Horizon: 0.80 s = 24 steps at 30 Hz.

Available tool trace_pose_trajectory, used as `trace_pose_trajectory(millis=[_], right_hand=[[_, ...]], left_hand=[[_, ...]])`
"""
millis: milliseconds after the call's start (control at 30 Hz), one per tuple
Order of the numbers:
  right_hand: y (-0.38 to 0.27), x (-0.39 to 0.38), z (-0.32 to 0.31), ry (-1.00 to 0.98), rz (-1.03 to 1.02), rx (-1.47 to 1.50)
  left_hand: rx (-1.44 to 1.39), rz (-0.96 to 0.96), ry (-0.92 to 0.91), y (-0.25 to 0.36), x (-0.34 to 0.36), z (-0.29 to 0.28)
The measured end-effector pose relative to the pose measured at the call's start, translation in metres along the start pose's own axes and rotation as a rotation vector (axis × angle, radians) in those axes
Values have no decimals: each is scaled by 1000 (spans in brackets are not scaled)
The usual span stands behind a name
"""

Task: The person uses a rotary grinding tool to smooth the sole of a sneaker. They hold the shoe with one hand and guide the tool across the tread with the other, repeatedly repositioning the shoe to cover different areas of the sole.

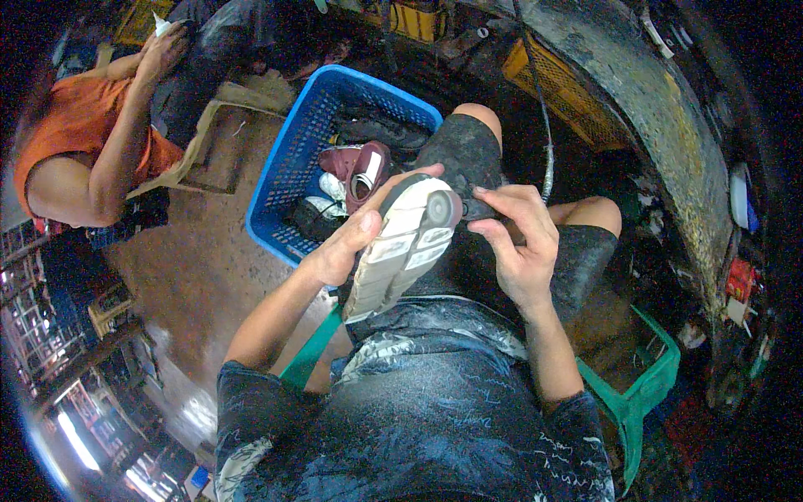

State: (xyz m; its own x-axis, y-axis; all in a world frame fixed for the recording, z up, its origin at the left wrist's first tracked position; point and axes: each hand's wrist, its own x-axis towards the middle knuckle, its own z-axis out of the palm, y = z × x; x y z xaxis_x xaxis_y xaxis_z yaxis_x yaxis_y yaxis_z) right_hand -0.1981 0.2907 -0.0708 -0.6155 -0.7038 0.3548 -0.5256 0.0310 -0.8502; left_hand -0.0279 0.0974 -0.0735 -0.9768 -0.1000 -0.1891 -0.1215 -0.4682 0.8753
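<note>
My left hand is wrapped round the side of a shoe, its pale grey and white sole turned up, with a round dark-ringed pad at the upper end. My right hand is beside that upper end, thumb and index finger closed on a small dark piece that I cannot make out clearly. Just beyond the shoe stands a blue perforated plastic basket with several shoes in it, among them a maroon one with a white stripe and some black ones.
A co-worker in an orange top sits at the upper left beside a cardboard piece. A worn curved bench edge runs along the right, by yellow crates and a hanging hose. Green plastic frames flank me at seat level.
</note>
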Motion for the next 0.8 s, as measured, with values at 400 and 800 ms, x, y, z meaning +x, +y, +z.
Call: trace_pose_trajectory(millis=[400,800], right_hand=[[-8,1,1,-4,11,-2],[-12,1,4,-28,-4,17]], left_hand=[[71,40,-11,0,0,0],[110,42,-28,2,0,0]])
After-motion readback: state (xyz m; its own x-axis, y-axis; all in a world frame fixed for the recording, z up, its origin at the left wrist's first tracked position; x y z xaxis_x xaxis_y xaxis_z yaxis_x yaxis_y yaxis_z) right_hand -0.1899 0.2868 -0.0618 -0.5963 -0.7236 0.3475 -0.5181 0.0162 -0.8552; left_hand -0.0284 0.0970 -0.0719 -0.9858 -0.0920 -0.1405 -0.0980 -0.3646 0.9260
